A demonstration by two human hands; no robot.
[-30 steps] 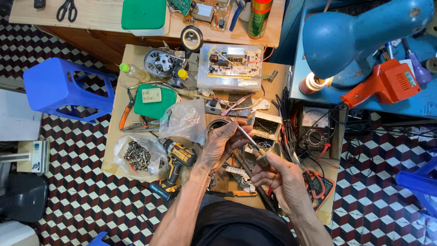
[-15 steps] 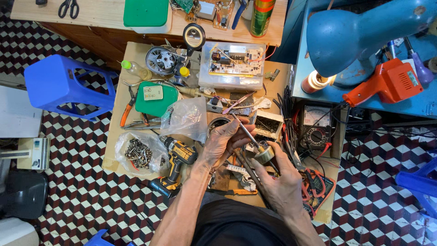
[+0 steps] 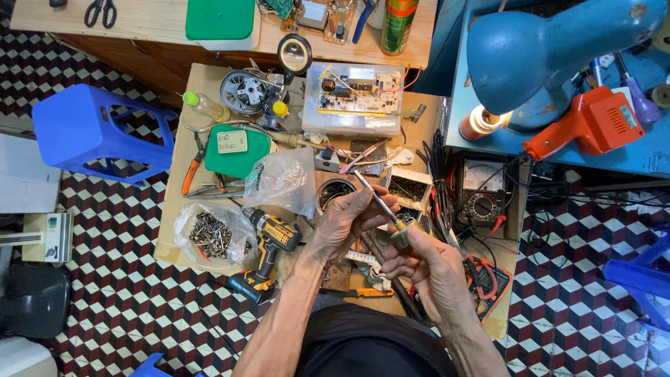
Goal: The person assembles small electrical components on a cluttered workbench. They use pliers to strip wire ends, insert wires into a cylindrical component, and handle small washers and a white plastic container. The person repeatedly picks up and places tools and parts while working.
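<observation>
- Blue plastic stool (image 3: 98, 129) standing left of the bench
- Yellow cordless drill (image 3: 269, 246) lying beside a bag of screws (image 3: 213, 234)
- Orange heat gun (image 3: 593, 126) near the lit blue lamp (image 3: 551, 49)
- Multimeter (image 3: 481, 192) among cables

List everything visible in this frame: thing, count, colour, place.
cordless drill: 1, yellow-black, table front left
bag of screws: 1, clear, left of drill
circuit board: 1, on clear box, table back
multimeter: 1, black, table right
heat gun: 1, orange, blue bench
desk lamp: 1, blue, lit, upper right
stool: 1, blue, left floor
scissors: 1, black, wooden shelf
screwdriver: 1, metal shaft, in the hands
left hand: on shaft
right hand: grips handle
</observation>
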